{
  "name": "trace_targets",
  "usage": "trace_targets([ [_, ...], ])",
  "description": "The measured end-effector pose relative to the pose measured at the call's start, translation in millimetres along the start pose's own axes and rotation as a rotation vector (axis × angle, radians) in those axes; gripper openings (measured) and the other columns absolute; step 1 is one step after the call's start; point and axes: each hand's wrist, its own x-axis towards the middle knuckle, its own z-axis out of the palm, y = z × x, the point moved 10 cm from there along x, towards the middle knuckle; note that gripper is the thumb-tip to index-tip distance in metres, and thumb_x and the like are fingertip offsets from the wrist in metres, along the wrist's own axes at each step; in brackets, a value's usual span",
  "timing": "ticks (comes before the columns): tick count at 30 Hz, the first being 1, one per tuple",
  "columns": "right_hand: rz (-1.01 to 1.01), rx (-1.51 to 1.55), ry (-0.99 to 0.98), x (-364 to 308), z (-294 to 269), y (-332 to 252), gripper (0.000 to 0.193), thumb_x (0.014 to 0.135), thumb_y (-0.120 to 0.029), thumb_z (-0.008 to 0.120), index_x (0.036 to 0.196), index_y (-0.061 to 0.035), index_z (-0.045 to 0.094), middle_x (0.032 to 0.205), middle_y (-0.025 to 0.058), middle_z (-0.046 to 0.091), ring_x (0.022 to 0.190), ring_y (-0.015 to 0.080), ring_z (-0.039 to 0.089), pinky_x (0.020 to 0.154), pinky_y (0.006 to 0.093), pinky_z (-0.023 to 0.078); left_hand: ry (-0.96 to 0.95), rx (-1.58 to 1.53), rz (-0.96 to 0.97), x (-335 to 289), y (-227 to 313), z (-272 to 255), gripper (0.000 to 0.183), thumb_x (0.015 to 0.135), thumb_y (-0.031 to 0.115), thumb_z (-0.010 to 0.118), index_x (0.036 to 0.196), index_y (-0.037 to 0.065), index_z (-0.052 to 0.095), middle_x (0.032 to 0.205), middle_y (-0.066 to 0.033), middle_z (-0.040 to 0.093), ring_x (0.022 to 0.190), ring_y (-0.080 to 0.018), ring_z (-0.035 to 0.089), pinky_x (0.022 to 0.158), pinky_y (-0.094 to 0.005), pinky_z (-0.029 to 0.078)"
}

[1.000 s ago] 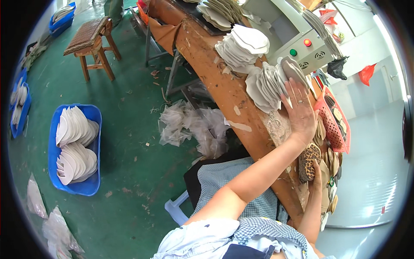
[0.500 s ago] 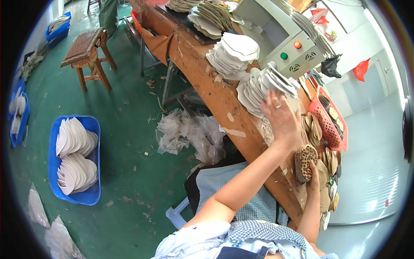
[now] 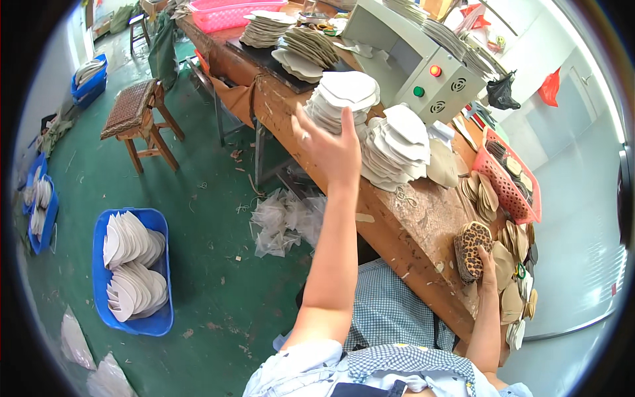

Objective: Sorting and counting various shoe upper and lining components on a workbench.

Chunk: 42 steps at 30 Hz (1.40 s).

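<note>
My left hand is raised with fingers spread, in front of a stack of white cut sheets on the workbench; whether it touches them is unclear. A second white stack, with its pieces fanned, stands just to the right of that hand. At the bench's right end my right hand grips a stack of leopard-print pieces, its fingers partly hidden behind it. Loose tan pieces lie beyond it.
A pale machine with red and green buttons stands behind the stacks. A pink basket holds cut pieces at the right. On the green floor are a blue tub of white pieces, a stool and crumpled plastic.
My left hand has left the right white stack and moved left to the other one. The right stack now sits flatter. My right hand still holds the leopard-print stack. The view has shifted.
</note>
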Motion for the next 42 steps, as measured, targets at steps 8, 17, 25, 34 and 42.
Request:
trace_targets([
  [8, -0.012, -0.009, -0.002, -0.7, -0.9, 1.3, 0.057, 0.092, -0.038, 0.072, 0.135, -0.0058, 0.053, 0.12, 0.0051, 0.065, 0.105, 0.0156, 0.065, 0.091, 0.0317, 0.054, -0.242, 0.583, 0.248, -5.0, 20.8, 117.2, 0.047, 0.084, 0.019, 0.071, 0.126, 0.001, 0.061, 0.15, -0.0278, 0.036, 0.143, -0.0418, 0.033, 0.114, -0.0596, 0.03],
  [17, 0.023, 0.016, -0.014, 5.2, -6.6, 5.8, 0.062, 0.091, -0.036, 0.074, 0.139, -0.0055, 0.049, 0.121, 0.0057, 0.064, 0.106, 0.0165, 0.065, 0.091, 0.0324, 0.054, -0.48, 0.818, 0.395, -28.4, 39.6, 170.3, 0.044, 0.096, 0.02, 0.057, 0.135, 0.003, 0.061, 0.155, -0.0177, 0.038, 0.144, -0.0353, 0.033, 0.115, -0.0481, 0.03],
  [25, 0.032, 0.057, 0.002, 2.4, -2.5, 4.1, 0.054, 0.093, -0.033, 0.072, 0.135, -0.0052, 0.053, 0.118, 0.0056, 0.067, 0.102, 0.016, 0.067, 0.089, 0.0317, 0.056, -0.508, 0.893, 0.512, -36.8, 45.5, 179.5, 0.043, 0.096, 0.02, 0.055, 0.133, 0.0, 0.063, 0.156, -0.0196, 0.035, 0.144, -0.0368, 0.031, 0.116, -0.0483, 0.028],
  [34, 0.05, 0.036, 0.013, 1.4, -4.7, 6.3, 0.054, 0.093, -0.034, 0.072, 0.135, -0.0046, 0.053, 0.119, 0.0058, 0.067, 0.102, 0.0155, 0.067, 0.09, 0.0315, 0.055, -0.521, 0.881, 0.506, -34.4, 43.4, 176.1, 0.045, 0.095, 0.019, 0.056, 0.134, -0.001, 0.062, 0.156, -0.0204, 0.037, 0.144, -0.0375, 0.031, 0.116, -0.0478, 0.028],
  [42, 0.005, 0.004, 0.005, 2.1, -12.4, 9.2, 0.06, 0.091, -0.037, 0.073, 0.137, -0.005, 0.051, 0.115, 0.0048, 0.066, 0.1, 0.0142, 0.066, 0.087, 0.0296, 0.054, -0.471, 0.751, 0.214, 18.0, 4.2, 134.6, 0.045, 0.097, 0.024, 0.056, 0.137, 0.005, 0.057, 0.155, -0.0256, 0.036, 0.143, -0.0419, 0.036, 0.116, -0.0534, 0.03],
])
